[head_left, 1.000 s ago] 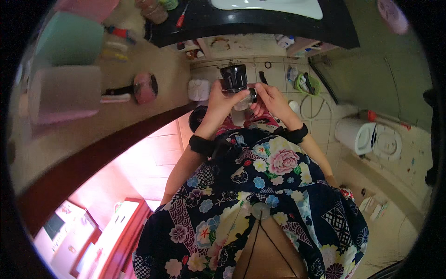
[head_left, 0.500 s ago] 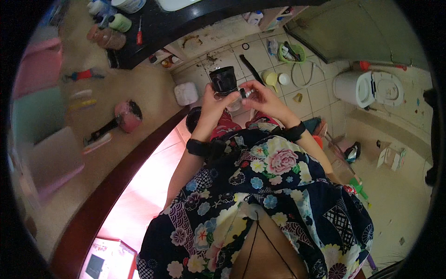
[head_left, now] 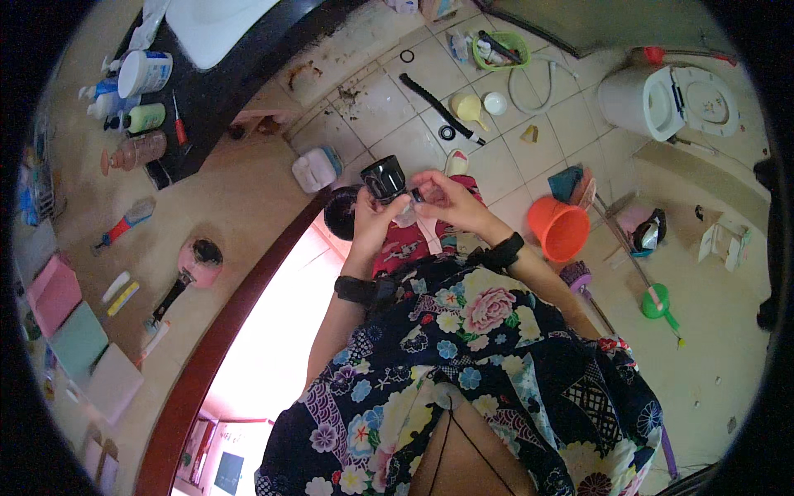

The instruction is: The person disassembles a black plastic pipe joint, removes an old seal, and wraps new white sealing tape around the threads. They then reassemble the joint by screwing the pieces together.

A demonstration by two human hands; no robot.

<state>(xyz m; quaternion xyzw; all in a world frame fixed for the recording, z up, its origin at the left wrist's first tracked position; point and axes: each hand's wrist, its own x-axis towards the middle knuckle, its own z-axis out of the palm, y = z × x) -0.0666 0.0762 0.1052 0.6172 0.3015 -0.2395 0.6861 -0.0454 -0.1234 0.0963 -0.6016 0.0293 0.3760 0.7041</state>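
Note:
My left hand (head_left: 374, 221) is closed around a glossy black cup-shaped part (head_left: 384, 178), its round opening facing up and away from me. Close beside it, the bent fingers of my right hand (head_left: 453, 203) pinch a small dark piece (head_left: 417, 196), too small to name. Something clear or whitish, perhaps thin plastic, shows just below the fingertips. Both hands are held together in front of my lap, above the patterned red trousers (head_left: 405, 252). A dark band circles each wrist.
On the tiled floor lie a black corrugated hose (head_left: 430, 101), a black ring (head_left: 447, 132), a yellow scoop (head_left: 467, 107) and a green basket (head_left: 500, 51). An orange bucket (head_left: 558, 230) stands right, near a toilet (head_left: 653, 103). Far left, a dark counter (head_left: 217, 95) holds bottles and a screwdriver (head_left: 179, 124).
The whole view has shifted, bringing the orange bucket and black ring into sight. Both hands sit slightly lower and further left in the picture, with the same hold on the black part.

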